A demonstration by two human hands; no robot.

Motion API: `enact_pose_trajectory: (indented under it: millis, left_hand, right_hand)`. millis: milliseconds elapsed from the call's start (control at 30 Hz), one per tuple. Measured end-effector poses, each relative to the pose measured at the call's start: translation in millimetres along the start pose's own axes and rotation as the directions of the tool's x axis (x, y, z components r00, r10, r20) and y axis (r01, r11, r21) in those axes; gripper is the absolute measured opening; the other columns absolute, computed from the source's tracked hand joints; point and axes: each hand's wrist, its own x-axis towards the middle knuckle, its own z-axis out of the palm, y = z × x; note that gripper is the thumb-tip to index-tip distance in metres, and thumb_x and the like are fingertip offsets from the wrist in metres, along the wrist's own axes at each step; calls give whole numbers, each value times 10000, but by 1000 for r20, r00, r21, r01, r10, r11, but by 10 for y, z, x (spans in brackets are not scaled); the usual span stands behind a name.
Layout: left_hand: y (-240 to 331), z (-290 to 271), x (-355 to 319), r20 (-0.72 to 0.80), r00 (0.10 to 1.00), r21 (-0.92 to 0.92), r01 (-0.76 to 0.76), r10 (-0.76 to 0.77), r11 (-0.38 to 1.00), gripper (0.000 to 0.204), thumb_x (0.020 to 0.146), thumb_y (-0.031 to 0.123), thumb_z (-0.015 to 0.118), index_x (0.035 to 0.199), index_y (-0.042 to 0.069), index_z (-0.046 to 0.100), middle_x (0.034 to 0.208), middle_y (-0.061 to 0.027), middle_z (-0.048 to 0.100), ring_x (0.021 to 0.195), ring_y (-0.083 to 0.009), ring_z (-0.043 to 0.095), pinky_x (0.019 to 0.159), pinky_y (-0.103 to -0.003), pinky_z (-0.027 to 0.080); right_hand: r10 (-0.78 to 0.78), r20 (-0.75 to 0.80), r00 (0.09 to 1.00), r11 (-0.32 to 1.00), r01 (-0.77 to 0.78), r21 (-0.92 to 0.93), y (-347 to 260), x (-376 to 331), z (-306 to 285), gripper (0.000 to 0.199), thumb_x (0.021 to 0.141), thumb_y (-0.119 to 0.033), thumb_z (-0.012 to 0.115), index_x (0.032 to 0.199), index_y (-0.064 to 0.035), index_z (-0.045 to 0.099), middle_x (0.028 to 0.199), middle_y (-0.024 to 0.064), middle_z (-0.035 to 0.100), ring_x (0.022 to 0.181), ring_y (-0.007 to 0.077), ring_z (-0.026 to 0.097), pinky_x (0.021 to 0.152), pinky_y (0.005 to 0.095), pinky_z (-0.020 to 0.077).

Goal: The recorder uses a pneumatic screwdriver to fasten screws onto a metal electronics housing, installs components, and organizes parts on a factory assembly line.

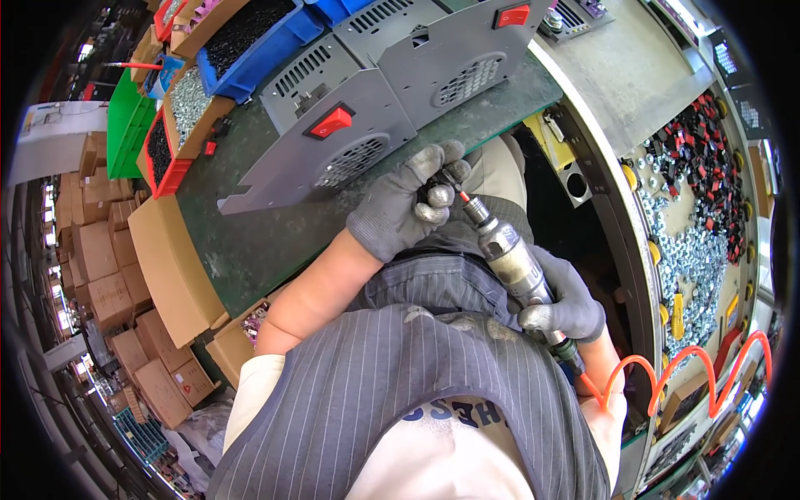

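Observation:
Both my hands wear grey gloves. In my right hand is a metal air screwdriver, its bit aimed up and left toward my other hand. A coiled orange air hose runs from its rear end. My left hand is closed with its fingers curled round something small and dark, right by the bit's tip; what it is I cannot make out. Beyond the hands, two grey sheet-metal panels stand on the green work surface, each with a vent grille and a red rocker switch.
Blue bins of black screws, a carton of silvery screws, a red bin and a green bin stand far left. At right, a tray holds nuts and red-black switches. Stacked cartons fill the left background.

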Motion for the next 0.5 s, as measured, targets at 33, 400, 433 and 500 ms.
enact_pose_trajectory:
  millis: [33, 400, 433, 500]
  left_hand:
    - [6, 9, 6, 1, 1000, 0, 2, -2, 1000, 284, 948, 233, 505, 1151, 34, 522, 978, -110, 584, 643, -88, 544, 447, -170, 432]
    - [-66, 27, -39, -83, 995, 241, -26, 48, 970, 435, 971, 375, 417, 1249, 46, 475, 921, -32, 533, 691, -91, 476, 536, -189, 399]
    - [-28, -58, -77, -46, 998, 207, -22, 32, 978, 406, 973, 334, 417, 1249, 42, 474, 869, -16, 495, 695, -103, 454, 531, -193, 376]
    - [59, -155, -246, -76, 997, 251, 30, -11, 967, 403, 961, 315, 433, 1248, 36, 475, 844, -18, 494, 675, -106, 453, 526, -201, 374]
  right_hand:
    - [-1, -1, 1000, 1000, 1, -15, 1, 2, -7, 819, 607, -373, 802, 1234, 36, 469, 975, 61, 578, 844, 118, 530, 785, 265, 431]
    - [-112, -106, 988, 984, 95, -150, -192, -1, -110, 851, 574, -336, 809, 1252, 37, 457, 1004, 63, 585, 876, 127, 547, 804, 271, 438]
    - [-114, -153, 982, 987, 95, -127, -227, -20, -141, 863, 566, -336, 806, 1259, 39, 454, 1018, 63, 581, 904, 132, 539, 836, 279, 424]
    - [-109, -228, 968, 991, 88, -99, -265, -53, -220, 906, 545, -361, 794, 1274, 47, 444, 1049, 65, 570, 952, 140, 518, 889, 288, 391]
